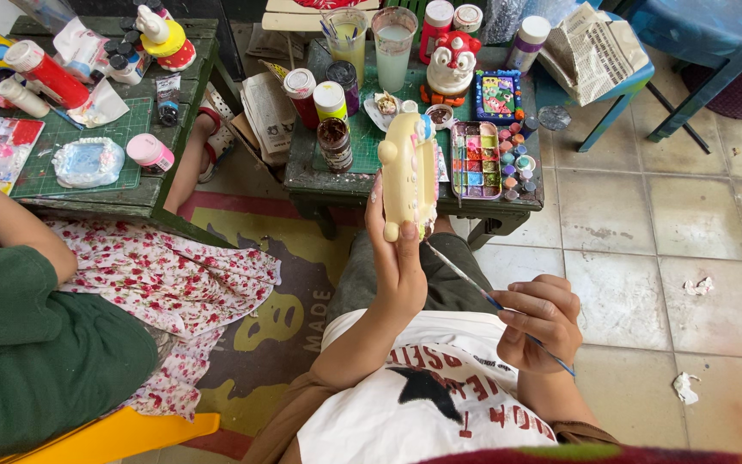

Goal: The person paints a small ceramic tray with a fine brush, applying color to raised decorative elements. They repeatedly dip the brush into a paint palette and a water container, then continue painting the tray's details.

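Pale yellow figurine (pixel 407 176) held upright above the lap, just in front of the small green worktop (pixel 302 176). Left hand (pixel 398 262): fingers clamped around its lower end. Right hand (pixel 541 320): fingers pinched on a thin paintbrush (pixel 465 277), tip near the figurine's base. Paint palette (pixel 483 160) and paint bottles (pixel 319 107) on the worktop behind. Another person's green sleeve (pixel 19 344) to the left.

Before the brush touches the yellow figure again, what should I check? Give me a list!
1. Left hand grips the pale yellow figure firmly: ok.
2. Right hand holds the paintbrush: ok.
3. Brush tip loaded with paint: cannot tell, too small.
4. Paint palette within reach on the green table: ok.
5. Rinse cups standing upright: ok.
6. The neighbour's arm clear of the figure: ok.
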